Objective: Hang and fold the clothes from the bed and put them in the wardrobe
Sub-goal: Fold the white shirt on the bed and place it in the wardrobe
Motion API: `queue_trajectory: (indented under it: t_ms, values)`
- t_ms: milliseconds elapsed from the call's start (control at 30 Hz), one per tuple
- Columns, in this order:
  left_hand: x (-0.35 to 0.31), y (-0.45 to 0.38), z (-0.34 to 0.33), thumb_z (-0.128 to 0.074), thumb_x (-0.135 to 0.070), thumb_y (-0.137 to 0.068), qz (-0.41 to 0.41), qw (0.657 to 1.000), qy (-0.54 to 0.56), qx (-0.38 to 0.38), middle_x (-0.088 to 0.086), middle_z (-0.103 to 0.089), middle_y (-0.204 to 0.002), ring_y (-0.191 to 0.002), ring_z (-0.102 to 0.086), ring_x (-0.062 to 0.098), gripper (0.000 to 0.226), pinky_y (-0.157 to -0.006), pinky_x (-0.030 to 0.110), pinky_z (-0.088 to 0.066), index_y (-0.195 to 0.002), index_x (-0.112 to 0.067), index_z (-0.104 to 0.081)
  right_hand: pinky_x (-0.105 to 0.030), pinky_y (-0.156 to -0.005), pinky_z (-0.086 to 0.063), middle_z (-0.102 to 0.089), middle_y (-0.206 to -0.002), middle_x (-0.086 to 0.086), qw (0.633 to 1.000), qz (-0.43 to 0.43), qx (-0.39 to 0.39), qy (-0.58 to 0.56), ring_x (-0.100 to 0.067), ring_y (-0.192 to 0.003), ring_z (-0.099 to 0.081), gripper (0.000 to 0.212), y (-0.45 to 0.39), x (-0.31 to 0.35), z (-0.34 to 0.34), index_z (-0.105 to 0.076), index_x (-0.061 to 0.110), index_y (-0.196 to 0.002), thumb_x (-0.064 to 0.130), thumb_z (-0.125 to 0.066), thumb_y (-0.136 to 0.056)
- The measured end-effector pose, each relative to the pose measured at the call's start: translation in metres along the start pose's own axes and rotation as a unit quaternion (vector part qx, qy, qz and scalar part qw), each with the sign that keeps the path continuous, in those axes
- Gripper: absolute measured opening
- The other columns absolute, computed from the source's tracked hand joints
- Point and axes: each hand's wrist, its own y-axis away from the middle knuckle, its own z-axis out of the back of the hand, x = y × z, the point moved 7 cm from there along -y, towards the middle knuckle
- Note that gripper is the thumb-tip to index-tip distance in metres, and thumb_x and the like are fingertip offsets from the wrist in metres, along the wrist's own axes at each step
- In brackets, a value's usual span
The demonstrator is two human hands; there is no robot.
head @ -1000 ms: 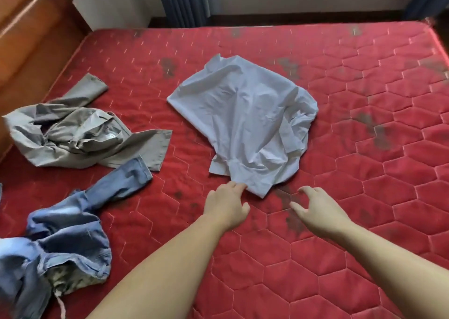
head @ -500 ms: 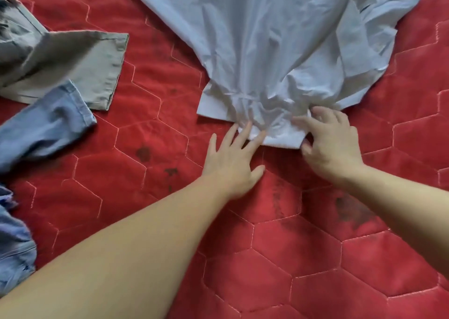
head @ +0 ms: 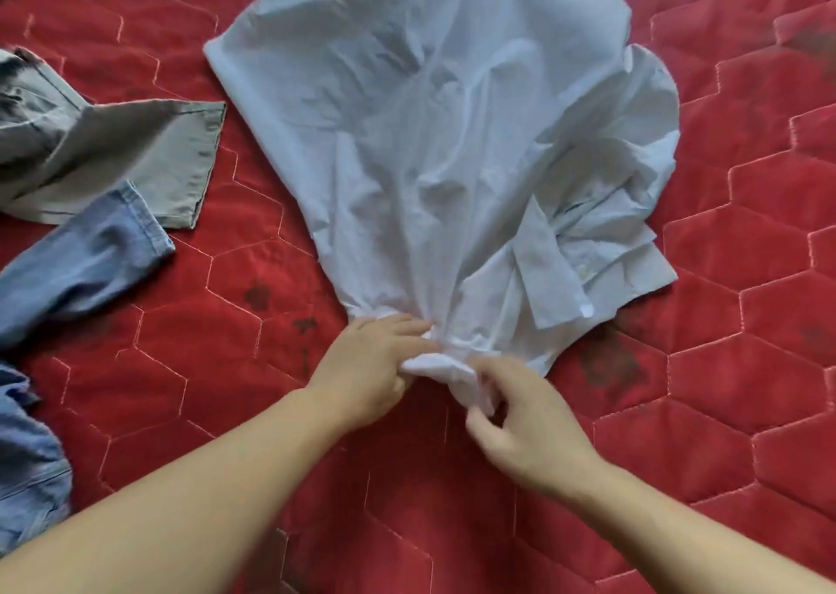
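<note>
Lying crumpled on the red quilted mattress [head: 678, 367], a pale blue-white shirt [head: 429, 141], creased, fanning outward, its bunched near edge pinched by left hand [head: 375, 367] and right hand [head: 520, 426]

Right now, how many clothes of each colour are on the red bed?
Pale blue: 1, the crumpled cotton shirt both hands grip.
Grey: 1, the khaki-grey trousers.
Denim blue: 1, the faded jeans, assuming the left-edge pieces belong together.
Total: 3.
</note>
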Motion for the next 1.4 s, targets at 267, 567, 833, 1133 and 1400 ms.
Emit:
queue_trajectory:
  t_ms: [267,567,833,1133,1400]
  values:
    - [-0.056,0.046,-0.028,-0.052,-0.029,-0.094,0.038,0.989,0.136,0.048,-0.018,-0.066,-0.115,-0.118,-0.054,0.002,0.023,-0.097,0.031,-0.043,-0.108,-0.038,-0.067,-0.043,-0.096,-0.046,-0.06,-0.123,-0.003,0.948,-0.269,-0.139,-0.097,-0.026,-0.114,-0.056,0.053,-0.013,-0.064,0.072,-0.053,0.018,-0.127,0.037,-0.069,-0.079]
    - [-0.09,0.032,-0.014,-0.067,-0.063,-0.076,0.282,0.834,0.47,-0.067,-0.011,-0.067,-0.096,-0.085,-0.065,0.005,0.046,-0.072,0.024,-0.051,-0.104,-0.026,-0.065,-0.034,-0.07,-0.042,-0.067,-0.112,-0.005,0.997,-0.075,-0.008,0.031,-0.032,-0.1,-0.061,0.06,0.066,-0.004,0.029,-0.038,0.034,-0.136,0.014,-0.051,-0.08]
    - [-0.104,0.044,-0.02,-0.049,-0.011,-0.084,0.243,0.93,0.274,-0.035,-0.011,-0.069,-0.086,-0.082,-0.063,0.013,0.029,-0.066,0.023,-0.046,-0.092,-0.034,-0.064,-0.031,-0.078,-0.049,-0.049,-0.089,0.016,0.999,-0.003,0.043,-0.015,-0.003,-0.081,-0.052,0.036,0.12,0.023,0.016,-0.059,0.032,-0.105,0.058,-0.053,-0.081]
    - [-0.187,0.062,0.008,-0.047,-0.014,-0.087,0.027,0.983,0.168,0.064,-0.005,-0.069,-0.089,-0.083,-0.063,0.013,0.031,-0.077,0.035,-0.052,-0.107,-0.032,-0.064,-0.037,-0.087,-0.036,-0.048,-0.125,0.004,0.963,-0.067,-0.089,0.245,-0.024,-0.115,-0.045,0.051,0.085,-0.023,0.112,-0.052,0.031,-0.127,0.033,-0.063,-0.077]
    - [-0.217,0.103,0.151,-0.048,-0.003,-0.083,0.098,0.994,0.036,-0.044,-0.01,-0.06,-0.105,-0.091,-0.058,0.011,0.05,-0.076,0.025,-0.051,-0.11,-0.043,-0.063,-0.038,-0.059,-0.04,-0.044,-0.062,0.003,0.97,0.078,0.021,0.227,-0.022,-0.063,-0.045,0.053,0.106,0.092,0.218,-0.035,0.019,-0.056,0.057,-0.056,-0.086]
